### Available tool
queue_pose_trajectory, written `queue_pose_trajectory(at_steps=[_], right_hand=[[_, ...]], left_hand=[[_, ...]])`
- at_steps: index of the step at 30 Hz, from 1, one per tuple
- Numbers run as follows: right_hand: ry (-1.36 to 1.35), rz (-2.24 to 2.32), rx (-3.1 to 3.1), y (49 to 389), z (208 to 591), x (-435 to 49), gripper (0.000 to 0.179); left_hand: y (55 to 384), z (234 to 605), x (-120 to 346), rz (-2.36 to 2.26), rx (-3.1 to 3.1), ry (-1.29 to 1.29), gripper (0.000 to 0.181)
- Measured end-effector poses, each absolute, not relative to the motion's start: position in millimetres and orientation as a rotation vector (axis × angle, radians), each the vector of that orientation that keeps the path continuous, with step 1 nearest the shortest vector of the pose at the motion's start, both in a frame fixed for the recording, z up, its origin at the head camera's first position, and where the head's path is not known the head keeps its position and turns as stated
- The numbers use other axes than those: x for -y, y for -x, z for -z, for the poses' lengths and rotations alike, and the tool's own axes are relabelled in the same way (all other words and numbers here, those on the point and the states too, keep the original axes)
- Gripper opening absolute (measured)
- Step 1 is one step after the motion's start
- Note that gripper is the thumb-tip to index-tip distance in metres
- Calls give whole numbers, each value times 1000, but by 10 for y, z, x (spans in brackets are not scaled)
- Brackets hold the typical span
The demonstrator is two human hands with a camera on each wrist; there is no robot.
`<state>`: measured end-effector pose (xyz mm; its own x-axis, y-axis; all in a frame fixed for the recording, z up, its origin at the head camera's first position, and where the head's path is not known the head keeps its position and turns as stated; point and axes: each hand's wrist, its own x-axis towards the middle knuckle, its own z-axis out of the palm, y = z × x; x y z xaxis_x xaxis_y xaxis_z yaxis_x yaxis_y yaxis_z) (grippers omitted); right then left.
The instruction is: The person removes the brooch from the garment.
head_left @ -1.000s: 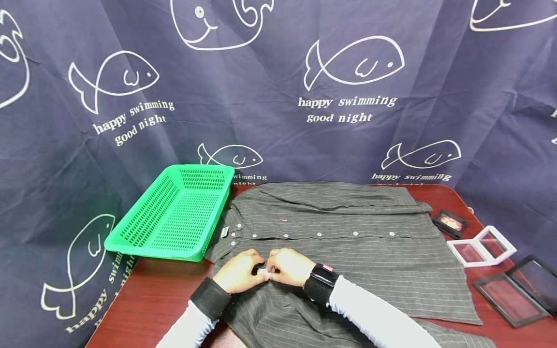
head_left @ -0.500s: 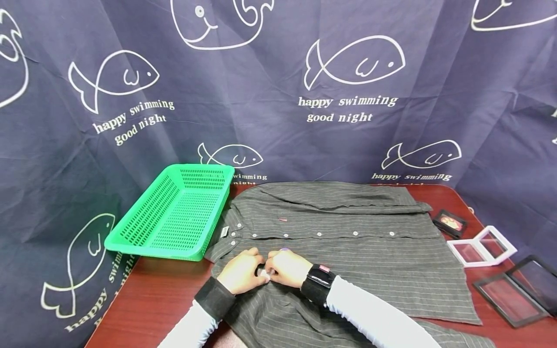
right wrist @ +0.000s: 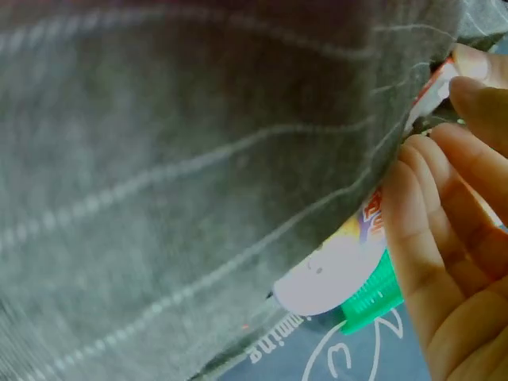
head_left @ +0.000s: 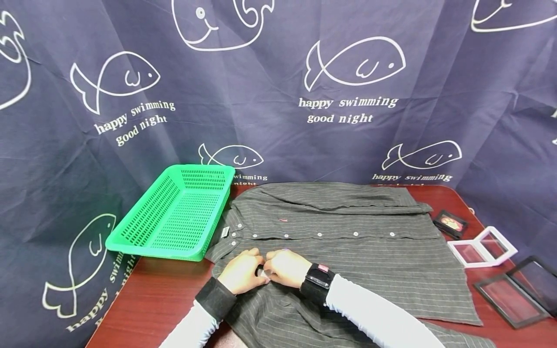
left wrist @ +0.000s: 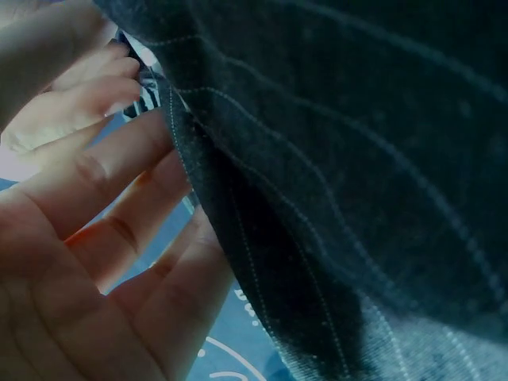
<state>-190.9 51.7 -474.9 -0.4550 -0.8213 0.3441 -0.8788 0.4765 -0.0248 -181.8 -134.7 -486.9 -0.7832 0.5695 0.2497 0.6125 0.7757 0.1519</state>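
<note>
The head view looks forward and down from the near side of the table point(head_left: 165, 290), far enough back to reach the far curtain point(head_left: 261, 106). The left wrist view faces along the left hand point(left wrist: 87, 262), very close to the shirt point(left wrist: 357, 159) (so dim that its exact angle is hard to judge). The right wrist view, just as close, faces along the right hand point(right wrist: 452, 246) and shares the green basket point(head_left: 152, 251) with the head view.

i can't make out the small white thing point(head_left: 264, 274), mostly hidden between left hand point(head_left: 241, 271) and right hand point(head_left: 286, 267); the pinstriped shirt point(head_left: 370, 261) runs off the head view's bottom edge.
</note>
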Motion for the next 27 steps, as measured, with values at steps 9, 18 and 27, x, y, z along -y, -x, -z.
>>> queue_pose_trajectory(at_steps=[9, 18, 27], right_hand=[[-1418, -60, 2393, 1845, 4757, -493, 10], [-1336, -15, 2453, 1796, 4771, -456, 12], [-1320, 56, 2412, 1778, 4762, -454, 9]], left_hand=[[1828, 4899, 1355, 326, 2762, 939, 25], [1827, 4902, 1350, 330, 2752, 940, 23], [1833, 4900, 1342, 326, 2766, 923, 22]])
